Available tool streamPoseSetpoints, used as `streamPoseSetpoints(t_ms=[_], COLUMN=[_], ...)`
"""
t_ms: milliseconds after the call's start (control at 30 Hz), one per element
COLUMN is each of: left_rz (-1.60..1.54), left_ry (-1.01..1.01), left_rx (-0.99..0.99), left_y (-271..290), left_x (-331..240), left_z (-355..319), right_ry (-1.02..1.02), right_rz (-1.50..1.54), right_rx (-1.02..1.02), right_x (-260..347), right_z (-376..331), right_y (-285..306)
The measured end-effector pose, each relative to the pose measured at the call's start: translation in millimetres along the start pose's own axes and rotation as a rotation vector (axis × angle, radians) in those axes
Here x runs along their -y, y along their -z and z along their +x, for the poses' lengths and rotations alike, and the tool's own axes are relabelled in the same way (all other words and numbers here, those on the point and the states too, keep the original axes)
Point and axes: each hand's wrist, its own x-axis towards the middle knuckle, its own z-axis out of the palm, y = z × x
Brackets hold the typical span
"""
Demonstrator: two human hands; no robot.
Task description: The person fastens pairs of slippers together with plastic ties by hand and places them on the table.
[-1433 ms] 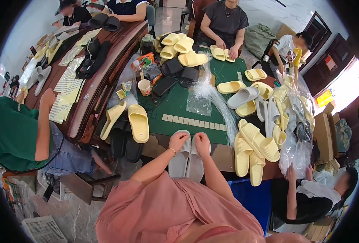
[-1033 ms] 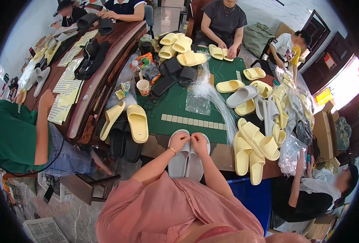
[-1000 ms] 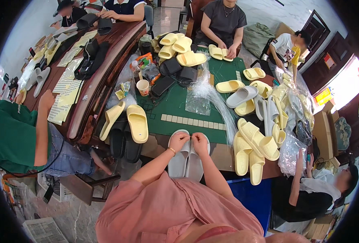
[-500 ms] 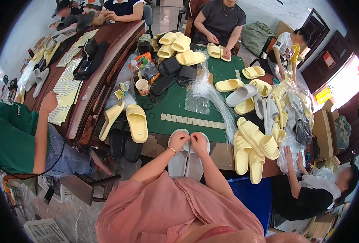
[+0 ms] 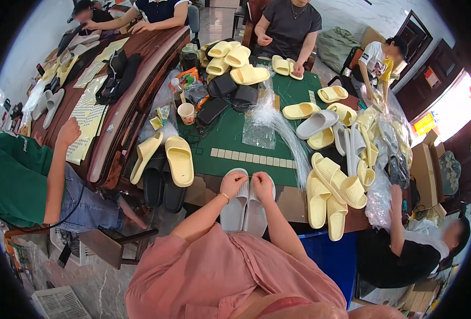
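Note:
A pair of grey ribbed slippers (image 5: 255, 218) lies side by side at the table's near edge, in front of my body. Over the left slipper's strap my left hand (image 5: 233, 184) is closed in a pinch. My right hand (image 5: 262, 186) pinches the same way above the other strap. Between my fingertips runs a thin strand, barely visible. Beyond my hands, a bundle of clear plastic strands (image 5: 284, 130) fans out across the green mat (image 5: 225, 141). A row of pale square labels (image 5: 252, 159) sits on the mat just ahead.
Yellow slippers (image 5: 328, 183) pile up at my right, with more yellow (image 5: 179, 162) and black slippers at my left. A paper cup (image 5: 186, 112) stands at the mat's left side. Co-workers sit around; one across holds yellow slippers (image 5: 287, 67). Sheets of labels cover the left table.
My fingertips have drawn slightly apart, the thin strand showing between them. The co-worker across has raised a hand, and a person at far left now stretches out an arm.

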Motion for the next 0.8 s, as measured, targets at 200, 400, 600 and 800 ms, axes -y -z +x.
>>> streamPoseSetpoints(t_ms=[200, 400, 600, 800], left_rz=[-0.043, 0.102, 0.016, -0.025], left_ry=[0.127, -0.067, 0.061, 0.029], left_rx=[-0.007, 0.015, 0.046, -0.228], left_y=[0.9, -1.8, -2.6, -1.1], left_x=[-1.3, 3.0, 0.6, 9.5], left_z=[0.1, -1.8, 0.7, 0.0], right_ry=[-0.095, 0.049, -0.002, -0.11], right_rz=[0.06, -0.023, 0.044, 0.015], right_rx=[-0.035, 0.077, -0.071, -0.05], right_x=[-2.7, -1.4, -13.1, 5.5], right_z=[-0.4, -2.0, 1.2, 3.1], right_y=[1.4, -1.7, 0.5, 4.3])
